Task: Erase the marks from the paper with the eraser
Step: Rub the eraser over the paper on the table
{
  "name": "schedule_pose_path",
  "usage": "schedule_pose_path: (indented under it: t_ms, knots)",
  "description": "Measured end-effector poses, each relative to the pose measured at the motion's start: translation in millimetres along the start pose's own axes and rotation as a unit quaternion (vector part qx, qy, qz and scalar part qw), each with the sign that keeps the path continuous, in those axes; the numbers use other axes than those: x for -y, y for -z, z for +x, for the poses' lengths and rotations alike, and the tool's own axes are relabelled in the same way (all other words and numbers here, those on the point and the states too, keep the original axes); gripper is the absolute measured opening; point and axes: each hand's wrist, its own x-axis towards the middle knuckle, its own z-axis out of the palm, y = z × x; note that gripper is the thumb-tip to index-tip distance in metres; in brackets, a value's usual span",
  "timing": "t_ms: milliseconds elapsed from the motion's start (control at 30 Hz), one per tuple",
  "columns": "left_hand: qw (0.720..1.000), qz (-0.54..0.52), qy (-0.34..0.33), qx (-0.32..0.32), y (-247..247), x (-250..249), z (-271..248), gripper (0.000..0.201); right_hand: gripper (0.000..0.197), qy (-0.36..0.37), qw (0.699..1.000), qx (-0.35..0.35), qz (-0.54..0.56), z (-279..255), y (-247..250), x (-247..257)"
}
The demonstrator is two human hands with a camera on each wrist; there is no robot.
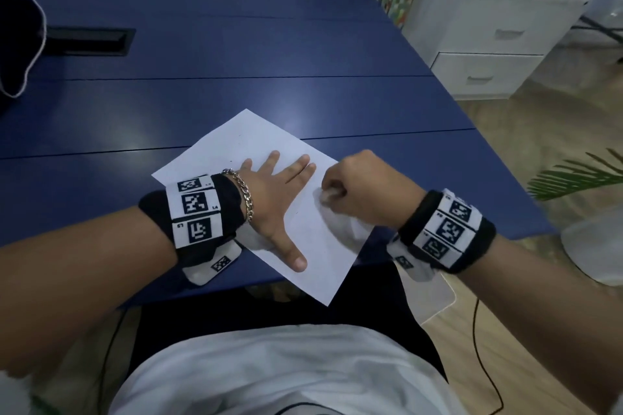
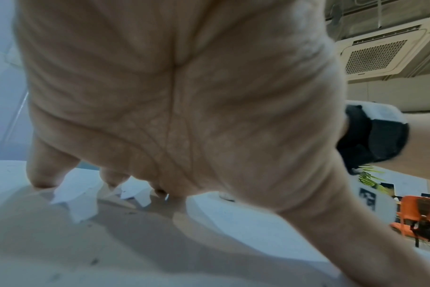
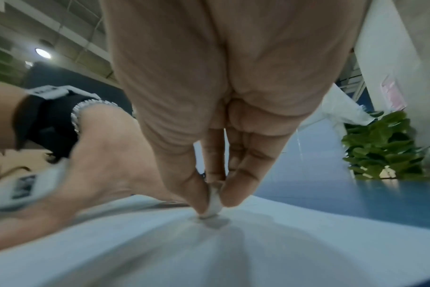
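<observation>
Fingertips of the right hand (image 1: 362,189) pinch a small white eraser (image 3: 214,202), its tip pressed to the paper (image 1: 256,141) at the sheet's three o'clock edge. At its nine o'clock, the left hand (image 1: 274,194) lies flat (fingers splayed), pinning the sheet on the blue table (image 1: 236,54).

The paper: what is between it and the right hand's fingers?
A small white eraser, pinched in the right hand and pressed onto the paper; the right wrist view shows it.

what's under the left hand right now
The left hand lies flat, fingers spread, on the white paper, which lies on the blue table. Any marks beneath the palm are hidden.
</observation>
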Motion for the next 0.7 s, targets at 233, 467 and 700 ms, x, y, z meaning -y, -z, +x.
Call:
schedule_pose_path:
  t_ms: [233,467,700]
  knots:
    - [1.0,-0.006,-0.004,0.001,0.0,0.8,-1.6,0.183,0.016,0.041,0.998,0.048,-0.019,-3.3,-1.2,8.3]
    - [1.0,0.003,-0.014,-0.005,1.1,5.9,-6.3,0.182,0.013,0.078,0.994,0.064,0.038,-29.0,5.0,-4.9]
    - [0.994,0.085,-0.074,-0.018,5.6,26.4,-19.4,0.18,0.017,0.008,0.999,0.003,0.054,-48.7,2.2,-46.9]
